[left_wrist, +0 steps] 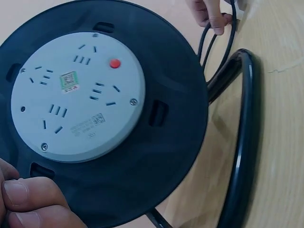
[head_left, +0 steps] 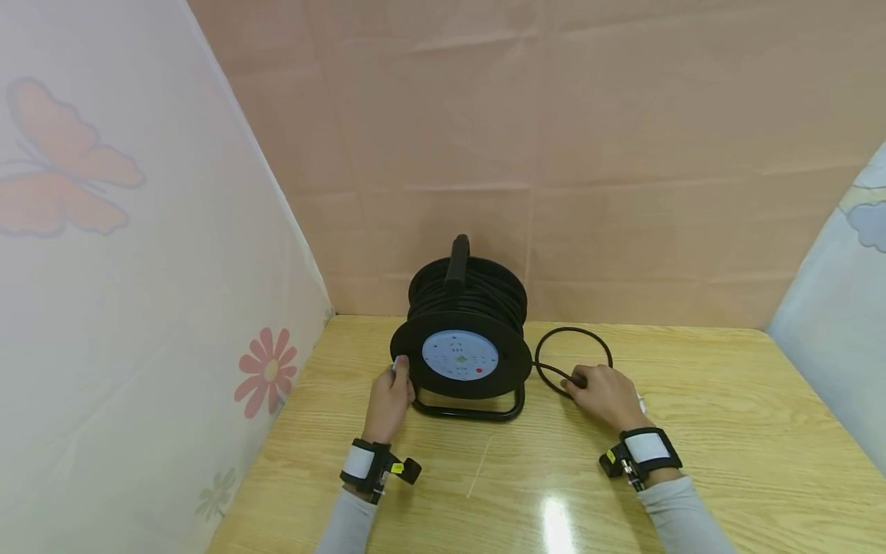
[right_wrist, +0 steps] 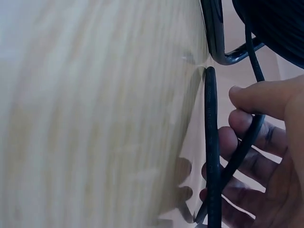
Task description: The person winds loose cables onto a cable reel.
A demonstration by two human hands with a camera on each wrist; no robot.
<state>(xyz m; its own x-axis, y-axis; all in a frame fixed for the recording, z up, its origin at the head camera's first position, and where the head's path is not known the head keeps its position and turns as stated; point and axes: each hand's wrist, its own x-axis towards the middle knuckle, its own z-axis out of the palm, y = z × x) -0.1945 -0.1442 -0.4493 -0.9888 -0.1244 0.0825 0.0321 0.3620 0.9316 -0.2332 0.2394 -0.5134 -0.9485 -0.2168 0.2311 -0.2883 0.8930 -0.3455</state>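
A black cable reel (head_left: 477, 308) stands on its tubular frame, black cable wound between its two discs. Its front disc carries a pale round socket panel (left_wrist: 78, 97) with several socket slots and a red button (left_wrist: 115, 63). My left hand (head_left: 389, 400) grips the left edge of this disc, its curled fingers (left_wrist: 35, 202) close to a slot in the left wrist view; the exact part held is hidden. To the right of the reel, my right hand (head_left: 609, 392) holds the loose cable (right_wrist: 247, 140), which runs between thumb and fingers and loops over the table.
The wooden table (head_left: 727, 400) ends at a brown cloth backdrop (head_left: 623, 154). A white cloth with printed flowers and a butterfly (head_left: 69, 169) hangs on the left. Above the reel rises a black handle (head_left: 457, 265). Something small and white (head_left: 641, 403) shows beside my right hand.
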